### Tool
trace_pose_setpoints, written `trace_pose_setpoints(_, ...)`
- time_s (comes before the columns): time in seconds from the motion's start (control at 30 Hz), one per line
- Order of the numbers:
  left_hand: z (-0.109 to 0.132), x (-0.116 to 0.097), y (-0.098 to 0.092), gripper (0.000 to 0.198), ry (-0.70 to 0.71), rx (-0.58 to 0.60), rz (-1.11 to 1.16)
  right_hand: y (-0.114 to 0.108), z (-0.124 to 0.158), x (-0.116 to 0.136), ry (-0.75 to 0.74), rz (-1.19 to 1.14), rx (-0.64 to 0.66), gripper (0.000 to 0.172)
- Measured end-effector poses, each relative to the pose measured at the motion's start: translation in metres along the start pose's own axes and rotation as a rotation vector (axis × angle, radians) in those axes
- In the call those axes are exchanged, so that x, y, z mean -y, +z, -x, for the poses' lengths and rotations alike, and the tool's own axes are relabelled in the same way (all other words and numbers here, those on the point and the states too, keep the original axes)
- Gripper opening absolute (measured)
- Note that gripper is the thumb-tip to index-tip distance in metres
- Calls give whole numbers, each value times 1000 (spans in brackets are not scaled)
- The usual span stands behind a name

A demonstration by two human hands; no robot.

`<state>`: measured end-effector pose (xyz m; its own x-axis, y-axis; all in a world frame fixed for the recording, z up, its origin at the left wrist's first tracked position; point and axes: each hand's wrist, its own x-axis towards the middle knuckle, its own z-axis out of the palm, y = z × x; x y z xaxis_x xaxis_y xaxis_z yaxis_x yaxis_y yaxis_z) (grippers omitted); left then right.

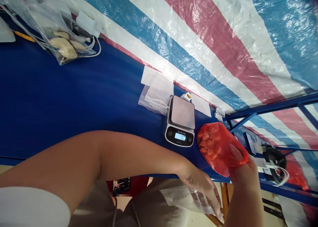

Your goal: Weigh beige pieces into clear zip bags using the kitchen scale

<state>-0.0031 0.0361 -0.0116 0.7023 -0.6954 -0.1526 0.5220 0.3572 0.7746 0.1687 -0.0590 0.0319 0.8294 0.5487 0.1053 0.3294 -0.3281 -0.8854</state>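
Observation:
My left hand (pixel 202 185) hangs low over my lap beyond the table edge, closed on a clear plastic bag (pixel 179 196). My right hand (pixel 242 170) reaches into the mouth of a red plastic bag (pixel 214 144) on the table; its fingers are hidden inside. Lumpy pieces show dimly through the red plastic, but their kind cannot be made out. Just left of the red bag stands a digital kitchen scale (pixel 180 134), its display lit and its plate (pixel 183 112) bare.
Behind the scale lie white paper (pixel 157 78) and a clear bag of white strips (pixel 155 100). A clear bag with pale pieces (pixel 64 48) and white cables lie at the far left. A striped sheet (pixel 188 38) hangs behind. Blue frame bars (pixel 270 109) stand right.

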Motion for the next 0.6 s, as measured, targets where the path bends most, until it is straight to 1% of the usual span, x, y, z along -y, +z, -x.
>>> trace_pose_setpoints(0.03,0,0,0,55,0,8,-1,0,0,2,-2,58,3,51)
trace_pose_setpoints(0.07,0,0,0,54,-1,15,-3,0,-1,4,-36,140,14,53)
trace_pose_setpoints(0.17,1,-1,0,53,3,14,-17,-2,-11,2,-231,411,91,53)
trace_pose_setpoints(0.2,1,-1,0,53,7,13,-24,0,-15,-1,-267,477,108,53)
trace_pose_setpoints(0.23,1,-1,1,53,11,14,-29,2,-18,-4,-272,519,131,54)
trace_pose_setpoints(0.33,-1,-1,0,53,5,29,-37,13,-22,-14,-185,553,186,56)
trace_pose_setpoints(0.43,-2,-1,-1,52,3,33,-39,18,-20,-19,-142,545,194,53)
trace_pose_setpoints(0.5,-1,-3,0,52,3,28,-41,12,-19,-19,-133,522,175,53)
trace_pose_setpoints(0.6,4,-5,2,51,2,19,-40,-3,-20,-18,-162,471,202,51)
